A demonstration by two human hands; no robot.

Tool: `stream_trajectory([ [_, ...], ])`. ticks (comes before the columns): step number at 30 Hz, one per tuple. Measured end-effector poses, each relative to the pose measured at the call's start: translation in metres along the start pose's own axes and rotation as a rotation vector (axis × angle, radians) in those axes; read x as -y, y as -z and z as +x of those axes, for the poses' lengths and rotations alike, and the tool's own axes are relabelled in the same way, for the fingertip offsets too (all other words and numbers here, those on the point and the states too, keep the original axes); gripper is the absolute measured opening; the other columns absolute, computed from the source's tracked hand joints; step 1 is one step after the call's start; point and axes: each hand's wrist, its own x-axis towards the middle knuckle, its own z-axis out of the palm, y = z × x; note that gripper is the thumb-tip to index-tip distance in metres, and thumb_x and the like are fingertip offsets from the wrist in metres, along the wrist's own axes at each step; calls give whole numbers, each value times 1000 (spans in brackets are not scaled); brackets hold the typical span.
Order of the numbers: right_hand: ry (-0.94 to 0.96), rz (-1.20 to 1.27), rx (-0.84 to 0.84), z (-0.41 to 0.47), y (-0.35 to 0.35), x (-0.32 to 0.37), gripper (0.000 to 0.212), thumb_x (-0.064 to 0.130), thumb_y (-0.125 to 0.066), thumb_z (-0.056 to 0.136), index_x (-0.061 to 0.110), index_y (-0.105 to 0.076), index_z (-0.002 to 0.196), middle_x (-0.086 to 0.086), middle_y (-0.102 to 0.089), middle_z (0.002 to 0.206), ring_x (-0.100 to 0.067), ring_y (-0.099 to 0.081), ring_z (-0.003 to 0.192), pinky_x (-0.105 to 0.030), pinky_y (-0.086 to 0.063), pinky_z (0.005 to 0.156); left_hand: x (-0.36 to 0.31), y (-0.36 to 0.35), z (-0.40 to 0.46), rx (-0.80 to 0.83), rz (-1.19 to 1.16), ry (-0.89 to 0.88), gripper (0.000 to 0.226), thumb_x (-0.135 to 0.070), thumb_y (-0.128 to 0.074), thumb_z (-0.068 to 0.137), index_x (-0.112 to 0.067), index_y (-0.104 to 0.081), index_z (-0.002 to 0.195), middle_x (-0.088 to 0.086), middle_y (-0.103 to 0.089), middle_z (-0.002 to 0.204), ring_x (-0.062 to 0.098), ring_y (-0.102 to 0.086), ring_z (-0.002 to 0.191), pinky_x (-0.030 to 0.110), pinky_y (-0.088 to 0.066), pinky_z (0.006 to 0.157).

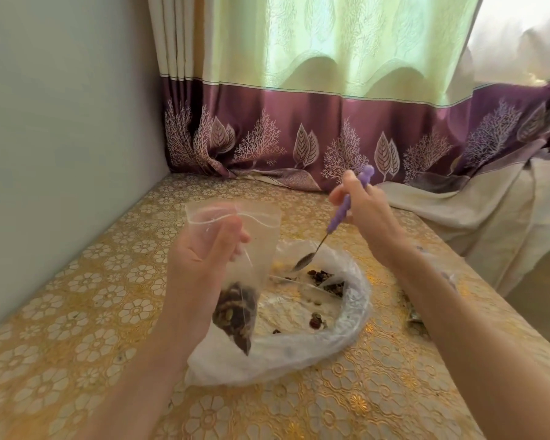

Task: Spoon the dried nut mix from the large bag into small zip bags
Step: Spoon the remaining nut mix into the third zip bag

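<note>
Over large bag (299,360), spoon (327,230) bowl-down, steep.

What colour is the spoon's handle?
Lilac purple; the spoon's handle shows clearly in the head view, the only one.

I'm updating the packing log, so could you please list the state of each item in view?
small zip bag: held upright, mouth open, partly filled
left hand: gripping the small zip bag
spoon: tilted, bowl down in large bag
right hand: gripping the spoon
large bag: lying open, nearly empty
</note>
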Motion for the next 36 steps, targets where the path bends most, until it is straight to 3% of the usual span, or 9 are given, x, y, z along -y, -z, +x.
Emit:
stream_trajectory([
  [3,-5,-60,-112,-27,13,-29,60,41,-29,102,10,-59,60,-5,-65,51,2,-52,49,-24,-40,65,3,-12,-2,-4,45,14,49,-46,-62,79,0,-60,97,-16,-65,70,-3,-55,61,8,-45,63],
  [8,-37,60,-256,-64,34,-63,54,42,-48,96,6,-66,60,-9,-69,59,-5,-47,42,-13,-36,40,23,-18,-12,-35,65,88,31,-49,-69,72,-28,-62,94,-15,-69,76,-1,-63,69,9,-48,63],
  [12,-9,1,-292,-85,40,-75,48,37,-53,94,10,-69,58,-5,-72,63,-8,-50,45,-13,-37,41,37,-11,-18,19,141,117,35,-68,-65,64,-50,-61,95,-12,-70,94,5,-66,86,24,-54,76],
  [14,3,-29,-305,-93,40,-75,45,36,-55,93,9,-68,59,-3,-72,62,-10,-52,45,-15,-40,41,42,-9,-21,61,180,137,37,-68,-63,66,-54,-56,100,-16,-68,100,3,-65,91,20,-52,77],
  [18,17,-37,-395,-107,38,-75,43,37,-58,90,11,-70,58,-4,-70,59,-14,-56,43,-22,-45,42,51,-10,-29,142,255,179,50,-58,-64,70,-40,-49,114,-22,-66,98,-6,-62,91,5,-46,67],
  [24,30,-77,-490,-113,33,-82,40,42,-57,88,12,-73,66,7,-68,55,-7,-57,42,-17,-47,45,68,-9,-38,228,489,186,65,-62,-65,63,-43,-39,120,-15,-60,104,1,-58,98,22,-45,85],
  [27,52,-100,-491,-114,27,-86,37,42,-58,86,12,-73,71,14,-69,60,-4,-58,44,-14,-47,49,70,-7,-39,258,508,169,56,-51,-70,67,-50,-38,113,-18,-62,94,-5,-59,87,10,-44,73],
  [32,23,-110,-493,-116,17,-97,23,34,-62,87,14,-75,83,20,-68,62,2,-62,49,-5,-44,53,77,-5,-39,272,516,157,60,-30,-76,75,-39,-38,121,-29,-61,93,-4,-61,81,5,-44,66],
  [36,-80,-38,-490,-116,14,-104,22,33,-63,88,14,-74,92,11,-72,66,-6,-68,60,-28,-56,70,77,-4,-37,260,525,180,62,-33,-78,71,-43,-38,118,-28,-59,98,-14,-57,88,0,-41,67],
])
